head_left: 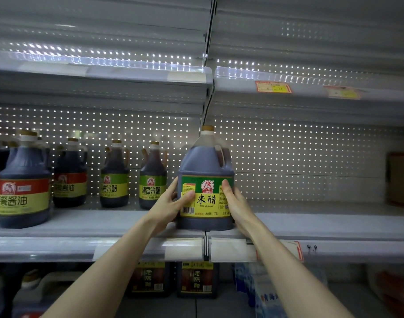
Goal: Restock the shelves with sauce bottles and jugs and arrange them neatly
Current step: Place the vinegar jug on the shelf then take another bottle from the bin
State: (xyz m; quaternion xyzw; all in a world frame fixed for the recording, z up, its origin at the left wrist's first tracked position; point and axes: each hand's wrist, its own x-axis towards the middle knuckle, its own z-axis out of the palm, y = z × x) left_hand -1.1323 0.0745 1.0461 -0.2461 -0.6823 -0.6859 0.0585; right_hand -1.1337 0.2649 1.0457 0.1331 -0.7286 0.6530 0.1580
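A large dark rice vinegar jug with a green and yellow label stands upright at the front of the middle shelf, over the seam between two shelf sections. My left hand grips its left side, thumb across the label. My right hand grips its right side, thumb on the label edge. Further left on the same shelf stand two smaller green-labelled vinegar bottles and red-labelled soy sauce jugs.
The upper shelf carries price tags on its rail. A brown carton sits at the far right of the middle shelf. Below, dark vinegar jugs and a blue and white bag stand on the lower level.
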